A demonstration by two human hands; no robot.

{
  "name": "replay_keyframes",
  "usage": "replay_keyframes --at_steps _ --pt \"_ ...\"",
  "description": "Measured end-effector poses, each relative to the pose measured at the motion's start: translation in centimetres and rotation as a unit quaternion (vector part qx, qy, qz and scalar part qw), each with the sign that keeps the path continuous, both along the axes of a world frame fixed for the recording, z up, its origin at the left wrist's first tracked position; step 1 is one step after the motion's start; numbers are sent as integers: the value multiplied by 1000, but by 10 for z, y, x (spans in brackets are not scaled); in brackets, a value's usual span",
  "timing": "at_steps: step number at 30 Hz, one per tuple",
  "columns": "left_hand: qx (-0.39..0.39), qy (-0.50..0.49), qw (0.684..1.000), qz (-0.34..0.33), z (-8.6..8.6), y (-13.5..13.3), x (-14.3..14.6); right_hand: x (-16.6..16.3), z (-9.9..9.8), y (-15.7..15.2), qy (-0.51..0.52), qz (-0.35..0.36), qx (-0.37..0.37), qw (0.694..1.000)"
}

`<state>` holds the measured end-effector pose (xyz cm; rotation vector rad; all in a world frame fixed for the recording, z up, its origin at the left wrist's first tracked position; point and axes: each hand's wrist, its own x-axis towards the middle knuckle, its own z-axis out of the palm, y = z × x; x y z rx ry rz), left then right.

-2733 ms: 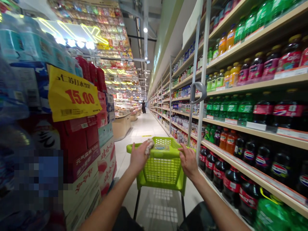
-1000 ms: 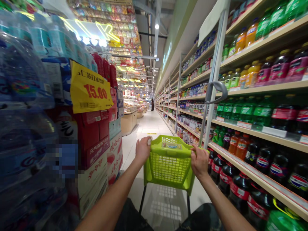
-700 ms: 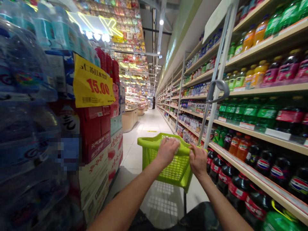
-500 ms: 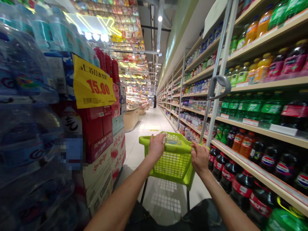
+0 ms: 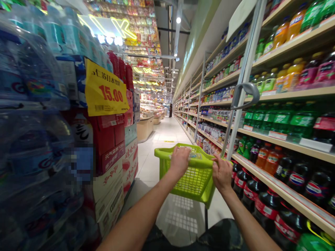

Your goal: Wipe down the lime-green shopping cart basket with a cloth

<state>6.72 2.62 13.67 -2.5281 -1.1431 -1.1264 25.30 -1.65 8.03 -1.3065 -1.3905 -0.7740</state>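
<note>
A lime-green shopping cart stands in the aisle just ahead of me. My left hand is closed over the middle of its top handle bar, with a pale cloth peeking out from under the fingers. My right hand grips the right end of the same bar, fingers wrapped round it. Both forearms reach forward from the bottom of the view.
Shrink-wrapped water packs and red cartons with a yellow 15.00 price sign are stacked at left. Shelves of soft-drink bottles line the right, with a slanted metal post near the cart. The tiled aisle runs ahead; a person stands far off.
My left hand has slid back and forth along the cart's bar with the cloth, from the left end to the middle. My right hand has kept its grip.
</note>
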Motion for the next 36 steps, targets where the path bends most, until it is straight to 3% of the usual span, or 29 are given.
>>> replay_keyframes --at_steps 3,5,10,12,17,19,24,27,33,36 --pt "49 49 995 -73 -3 -14 23 4 0 -1 -14 5 -1 1000" --pt "48 52 994 -79 -3 -14 19 7 -1 -2 -19 7 -3 1000" --pt "-34 -12 999 36 2 7 -27 6 -2 -2 -9 10 -6 1000" --pt "-36 -28 998 51 2 8 -27 3 -1 -1 -1 4 0 1000" --pt "61 34 994 -87 -6 -15 19 4 -1 -1 -11 5 -3 1000" --pt "73 50 990 -110 -8 -18 23 7 -1 -2 -18 10 -3 1000" --pt "-31 -12 999 -4 1 5 -18 7 -1 -2 -12 17 -10 1000" --pt "-55 -47 997 35 4 10 -21 2 0 -1 -2 5 1 1000" --pt "75 48 990 -113 -8 -20 39 2 1 -2 -10 14 -9 1000" --pt "53 42 993 -99 -7 -18 29 5 0 -2 -4 22 -17 1000"
